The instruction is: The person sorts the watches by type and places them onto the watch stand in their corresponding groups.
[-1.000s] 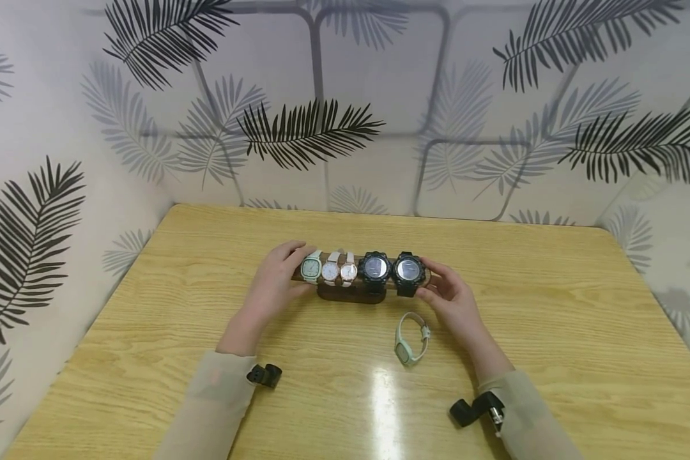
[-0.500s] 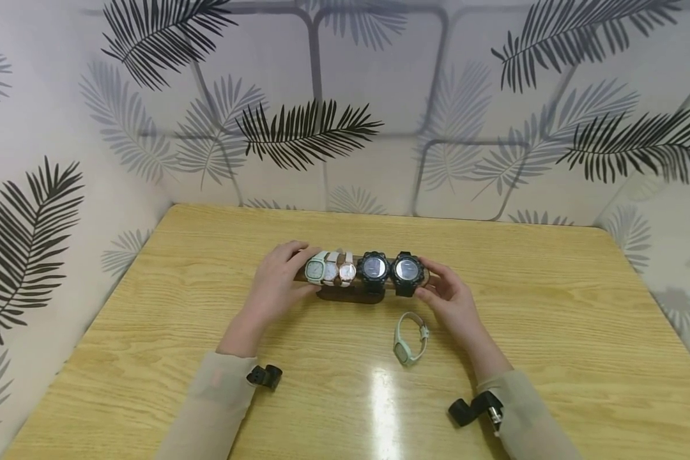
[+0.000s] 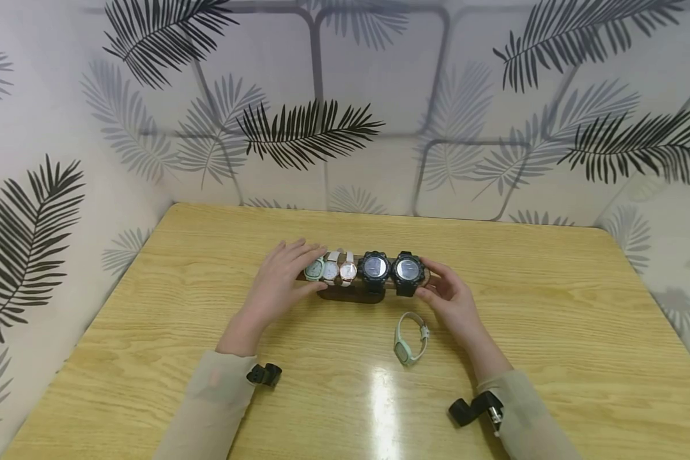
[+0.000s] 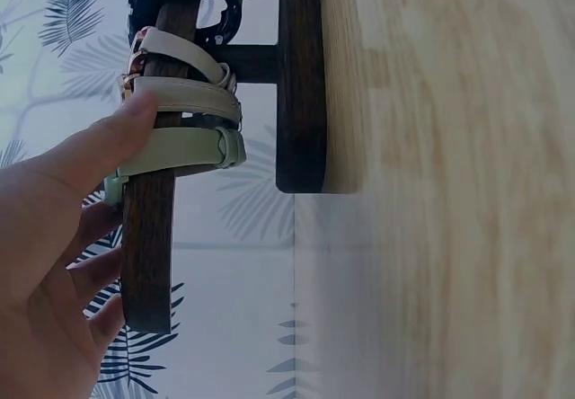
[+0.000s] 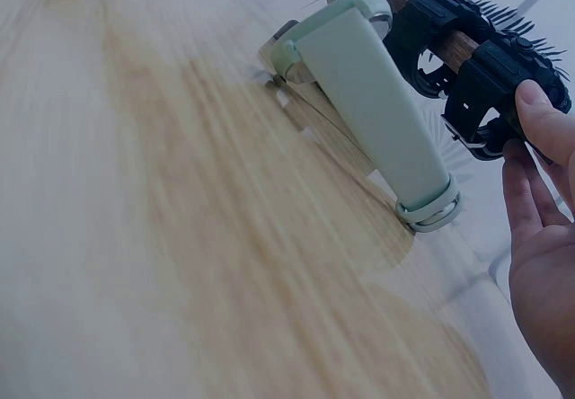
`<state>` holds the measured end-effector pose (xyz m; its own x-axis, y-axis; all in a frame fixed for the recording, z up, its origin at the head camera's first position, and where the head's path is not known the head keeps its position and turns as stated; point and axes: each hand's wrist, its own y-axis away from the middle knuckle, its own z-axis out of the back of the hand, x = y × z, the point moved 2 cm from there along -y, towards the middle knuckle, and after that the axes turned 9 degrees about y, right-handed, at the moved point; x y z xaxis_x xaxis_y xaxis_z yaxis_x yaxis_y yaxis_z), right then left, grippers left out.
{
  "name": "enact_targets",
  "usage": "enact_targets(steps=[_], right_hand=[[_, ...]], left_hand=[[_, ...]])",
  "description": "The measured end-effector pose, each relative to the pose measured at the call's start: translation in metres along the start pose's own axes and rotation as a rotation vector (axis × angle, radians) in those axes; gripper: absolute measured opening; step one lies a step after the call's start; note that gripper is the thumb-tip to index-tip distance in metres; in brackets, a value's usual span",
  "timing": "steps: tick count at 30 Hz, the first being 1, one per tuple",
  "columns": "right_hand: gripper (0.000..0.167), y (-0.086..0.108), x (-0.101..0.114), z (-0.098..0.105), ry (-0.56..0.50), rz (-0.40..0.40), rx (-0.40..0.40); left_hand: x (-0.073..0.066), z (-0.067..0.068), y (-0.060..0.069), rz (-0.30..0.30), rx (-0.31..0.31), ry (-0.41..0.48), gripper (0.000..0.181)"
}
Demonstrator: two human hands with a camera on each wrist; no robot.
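Observation:
A dark wooden watch stand [image 3: 351, 294] carries a row of watches on its raised bar. At its left end my left hand [image 3: 273, 284] pinches a mint-green watch [image 3: 314, 269], thumb in front and fingers behind the bar [image 4: 148, 255]. Beside it sit two small watches [image 3: 339, 271] with pale straps, then two bulky black watches [image 3: 375, 267]. My right hand [image 3: 451, 300] grips the stand's right end, its thumb against the outer black watch [image 5: 494, 75]. A second mint-green watch [image 3: 402, 351] lies on its side on the table, in front of the stand.
The light wooden table [image 3: 523, 287] meets a wall [image 3: 379, 172] with a leaf pattern at its back edge. Black camera mounts [image 3: 266, 375] are strapped at both sleeves. Glare [image 3: 385, 409] shows on the near tabletop.
The mint-green watch on the bar has slid slightly right, close against the pale-strapped watches. My left fingers have shifted right over it. The right hand and the loose watch stay in place.

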<state>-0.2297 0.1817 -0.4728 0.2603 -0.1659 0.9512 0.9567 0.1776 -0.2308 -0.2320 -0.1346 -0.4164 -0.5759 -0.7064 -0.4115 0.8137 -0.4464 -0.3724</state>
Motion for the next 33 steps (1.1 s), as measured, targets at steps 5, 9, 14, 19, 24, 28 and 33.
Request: enact_targets(steps=[5,9,14,19,24,28,33], right_hand=[[0.058,0.0,0.0,-0.001,0.003,-0.002,0.004],[0.057,-0.001,-0.002,-0.001,0.0,0.005,0.006],[0.057,-0.002,-0.003,-0.001,0.0,0.013,0.008],[0.058,0.0,-0.003,-0.001,0.005,0.015,0.01],[0.058,0.001,-0.002,-0.001,0.012,0.011,0.009],[0.058,0.001,-0.001,0.0,0.005,0.016,0.012],[0.058,0.001,-0.001,0.0,0.01,0.024,0.018]], left_hand=[[0.0,0.001,0.001,0.039,-0.008,0.009,0.062],[-0.001,0.002,0.001,0.04,-0.012,0.001,0.062],[-0.002,0.001,0.001,0.058,-0.004,-0.011,0.065],[-0.005,0.003,0.001,0.07,0.004,0.03,0.084],[-0.034,0.01,-0.002,-0.133,-0.115,0.128,0.079],[-0.07,0.002,-0.003,-0.302,-0.131,0.228,0.057],[-0.1,-0.027,0.001,-0.327,0.054,0.276,0.048]])
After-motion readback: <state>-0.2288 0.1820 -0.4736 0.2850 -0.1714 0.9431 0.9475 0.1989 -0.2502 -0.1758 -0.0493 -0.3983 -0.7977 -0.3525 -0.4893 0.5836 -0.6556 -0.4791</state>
